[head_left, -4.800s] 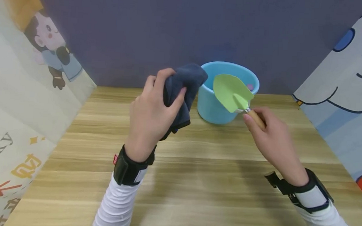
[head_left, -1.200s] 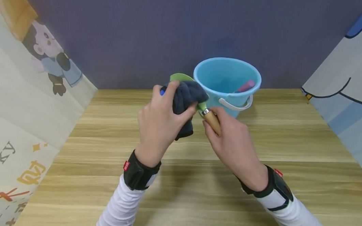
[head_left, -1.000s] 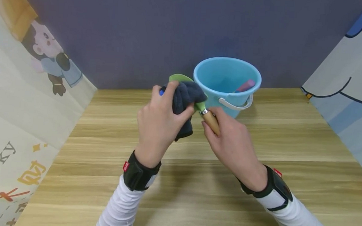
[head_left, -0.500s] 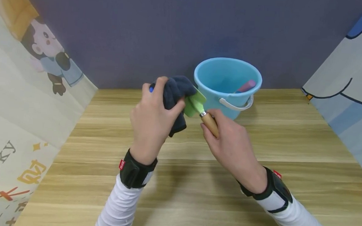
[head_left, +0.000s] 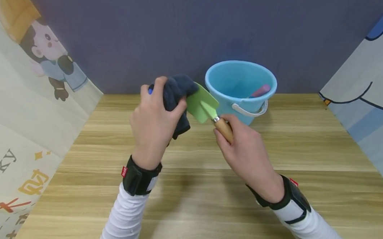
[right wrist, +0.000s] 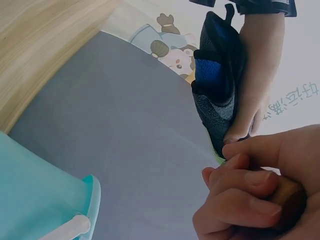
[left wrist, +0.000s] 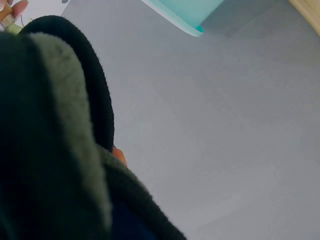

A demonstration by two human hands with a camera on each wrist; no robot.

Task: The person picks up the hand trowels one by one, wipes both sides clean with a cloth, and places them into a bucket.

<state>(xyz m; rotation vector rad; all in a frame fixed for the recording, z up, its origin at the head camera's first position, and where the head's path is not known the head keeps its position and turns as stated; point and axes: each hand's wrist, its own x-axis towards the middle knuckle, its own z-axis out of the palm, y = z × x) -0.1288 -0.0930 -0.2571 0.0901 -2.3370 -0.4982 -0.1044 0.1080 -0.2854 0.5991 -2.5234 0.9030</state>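
In the head view my left hand [head_left: 152, 124] grips a bunched dark grey-blue cloth [head_left: 176, 93], with a bit of bright blue showing behind its fingers. The cloth [left wrist: 55, 120] fills the left side of the left wrist view. My right hand [head_left: 248, 151] holds a garden trowel by its wooden handle [head_left: 224, 130]. The trowel's light green blade [head_left: 202, 104] points up and left, its far edge overlapped by the cloth. In the right wrist view the curled right fingers [right wrist: 245, 195] wrap the handle, and the blade is mostly hidden.
A light blue bucket [head_left: 216, 86] with a white handle [head_left: 248, 112] stands at the back of the wooden table [head_left: 206, 207], just behind the trowel. Inside it leans a pink-handled item [head_left: 260, 90]. A dark wall [head_left: 150, 34] rises behind, with printed sheets on both sides.
The left hand first came with the cloth over the trowel blade, then slid left, uncovering most of it. The trowel moved left from in front of the bucket earlier and has since stayed nearly still.
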